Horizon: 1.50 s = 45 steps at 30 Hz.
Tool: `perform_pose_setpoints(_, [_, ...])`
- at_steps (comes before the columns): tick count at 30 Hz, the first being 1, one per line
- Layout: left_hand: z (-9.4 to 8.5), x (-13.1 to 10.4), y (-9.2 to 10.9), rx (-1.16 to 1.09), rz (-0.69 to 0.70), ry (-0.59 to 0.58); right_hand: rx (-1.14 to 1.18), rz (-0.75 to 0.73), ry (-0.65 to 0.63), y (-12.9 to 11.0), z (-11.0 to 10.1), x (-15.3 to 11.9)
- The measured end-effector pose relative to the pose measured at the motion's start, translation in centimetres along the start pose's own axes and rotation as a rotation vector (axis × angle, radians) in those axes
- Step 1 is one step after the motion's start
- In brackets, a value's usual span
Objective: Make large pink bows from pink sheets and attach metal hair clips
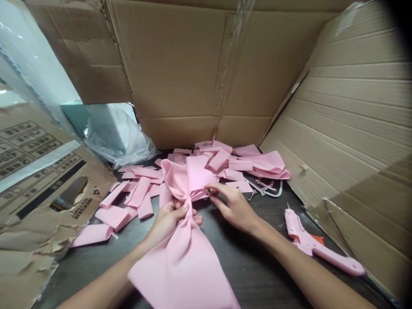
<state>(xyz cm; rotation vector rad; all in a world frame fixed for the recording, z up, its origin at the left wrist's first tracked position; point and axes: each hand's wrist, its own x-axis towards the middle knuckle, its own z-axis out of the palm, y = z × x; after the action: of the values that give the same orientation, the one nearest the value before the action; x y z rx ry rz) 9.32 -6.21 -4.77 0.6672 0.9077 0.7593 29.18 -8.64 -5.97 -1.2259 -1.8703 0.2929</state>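
Observation:
A large pink fabric bow lies across the middle, gathered tightly at its waist. My left hand is closed round that gathered waist, thumb on top and fingertips showing on the far side. One end of the bow spreads toward me; the folded loops rise beyond the hand. Just right of the waist, my right hand is pinched on a small metal clip, mostly covered by the fingers, close to the fabric edge. Several metal hair clips lie on the dark table beyond my right hand.
Folded pink fabric pieces are scattered to the left and back, with larger folded fabric at back right. A pink glue gun lies at right. Cardboard walls surround the table; a clear plastic bag sits back left.

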Motion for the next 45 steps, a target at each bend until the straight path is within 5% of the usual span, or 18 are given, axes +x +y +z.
perform_pose_setpoints(4, [-0.2, 0.5, -0.3, 0.046, 0.083, 0.07, -0.024, -0.029, -0.085, 0.8, 0.2, -0.3])
perform_pose_setpoints(11, [0.2, 0.8, -0.2, 0.264, 0.234, 0.001, -0.012, -0.026, -0.259, 0.5, -1.2, -0.6])
perform_pose_setpoints(17, [-0.4, 0.1, 1.0, 1.115, 0.476, 0.056, -0.027, -0.085, -0.225, -0.1, -2.1, -0.9])
perform_pose_setpoints(20, [-1.1, -0.2, 1.8, 1.333, 0.538, 0.071, -0.102, -0.101, -0.248, 0.0, -2.2, -0.9])
perform_pose_setpoints(25, [-1.7, -0.1, 3.0, 1.262, 0.562, -0.002, -0.141, -0.118, -0.273, 0.2, -2.3, -0.9])
perform_pose_setpoints(29, [-2.0, -0.3, 3.7, 1.207, 0.644, 0.079, -0.076, -0.117, -0.181, 0.2, -2.2, -0.8])
perform_pose_setpoints(45, [-1.8, -0.9, 2.8, 0.851, 0.837, 0.017, -0.105, -0.278, -0.024, -0.8, -1.2, -1.4])
